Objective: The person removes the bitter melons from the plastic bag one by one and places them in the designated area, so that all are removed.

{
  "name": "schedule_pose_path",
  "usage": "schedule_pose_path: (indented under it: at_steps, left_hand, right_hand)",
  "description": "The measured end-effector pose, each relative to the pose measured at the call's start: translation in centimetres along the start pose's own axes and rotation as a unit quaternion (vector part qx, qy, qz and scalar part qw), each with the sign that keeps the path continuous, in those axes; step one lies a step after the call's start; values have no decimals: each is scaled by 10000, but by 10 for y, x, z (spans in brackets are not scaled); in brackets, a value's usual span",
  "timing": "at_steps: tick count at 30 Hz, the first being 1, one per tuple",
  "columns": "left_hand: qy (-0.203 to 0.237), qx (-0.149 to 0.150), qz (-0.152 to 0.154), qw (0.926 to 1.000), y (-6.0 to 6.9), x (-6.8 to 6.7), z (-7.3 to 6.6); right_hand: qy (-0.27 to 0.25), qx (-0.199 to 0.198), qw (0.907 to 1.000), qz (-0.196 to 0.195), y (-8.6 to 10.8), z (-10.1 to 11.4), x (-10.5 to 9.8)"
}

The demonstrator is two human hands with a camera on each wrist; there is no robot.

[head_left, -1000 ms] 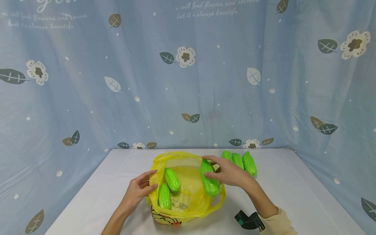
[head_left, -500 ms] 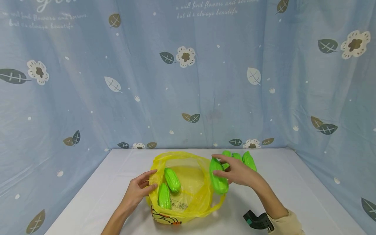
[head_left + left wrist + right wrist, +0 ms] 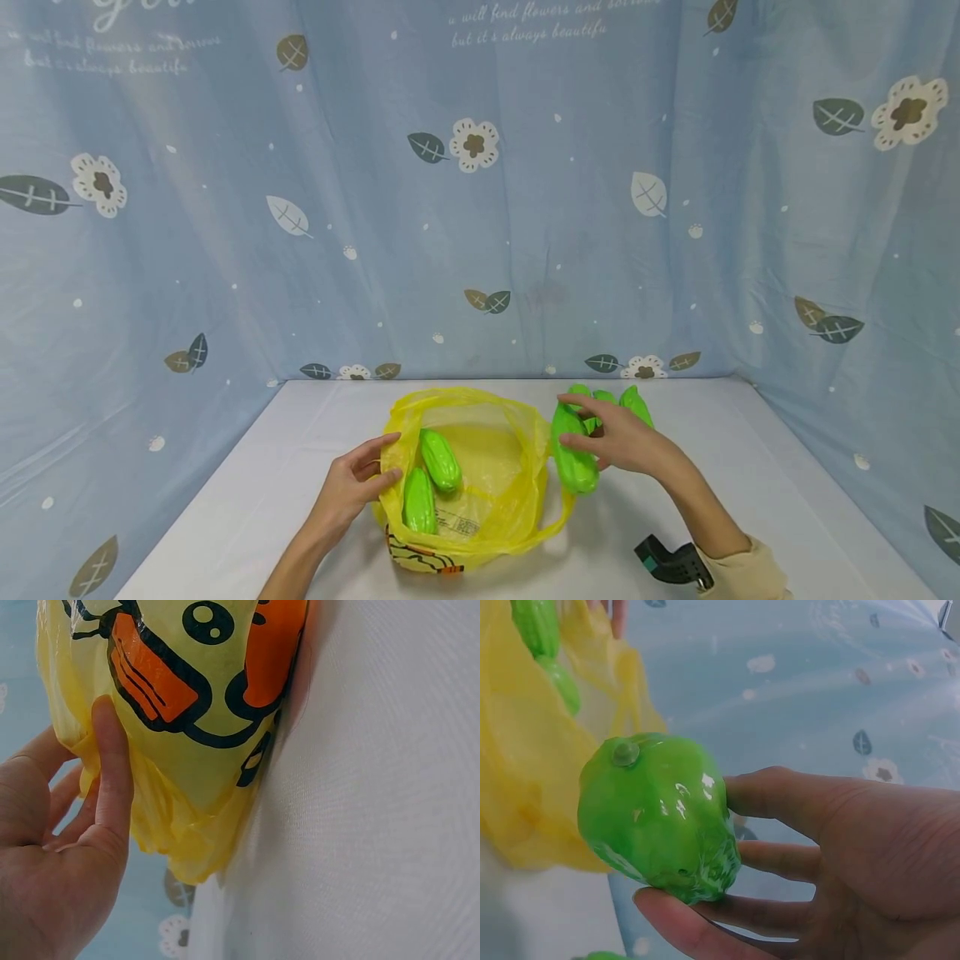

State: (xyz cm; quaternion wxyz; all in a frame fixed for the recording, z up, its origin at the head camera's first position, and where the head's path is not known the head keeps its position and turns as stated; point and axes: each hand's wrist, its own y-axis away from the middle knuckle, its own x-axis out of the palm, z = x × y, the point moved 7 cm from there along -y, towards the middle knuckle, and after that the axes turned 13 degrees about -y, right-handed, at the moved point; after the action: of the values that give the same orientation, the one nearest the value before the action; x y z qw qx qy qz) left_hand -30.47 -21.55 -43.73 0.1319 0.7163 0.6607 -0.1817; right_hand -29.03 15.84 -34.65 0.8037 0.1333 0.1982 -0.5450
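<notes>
A yellow plastic bag (image 3: 517,533) with a printed cartoon stands with its mouth open in the head view. Its left rim is pinched by my left hand (image 3: 348,483), with the thumb on the outer side in the left wrist view. Two glossy green bitter melons, one upper (image 3: 440,460) and one lower (image 3: 419,502), lie inside the bag. Just right of the bag, my right hand (image 3: 626,435) grips another green bitter melon (image 3: 573,454), thumb on one side and fingers on the other. The right wrist view shows that melon's (image 3: 656,810) stem end.
Behind my right hand, more green bitter melons (image 3: 636,406) lie on the white table (image 3: 727,467), partly hidden. A black wrist camera mount (image 3: 671,562) sits at my right sleeve. A blue patterned curtain (image 3: 480,250) encloses the back and sides.
My right hand has carried the bitter melon rightward, from over the bag's mouth to beyond its right rim. The left hand and the two melons in the bag have stayed put.
</notes>
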Motion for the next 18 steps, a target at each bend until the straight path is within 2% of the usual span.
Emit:
schedule_pose_path:
  at_steps: [11,18]
  left_hand:
    - [-72,-84,-26,9999,1,-1,1]
    - [-34,-39,8,10000,1,0,1]
  right_hand:
    - [145,164,9997,-138,3,-19,-5]
    - [192,319,9991,-206,2,-35,-5]
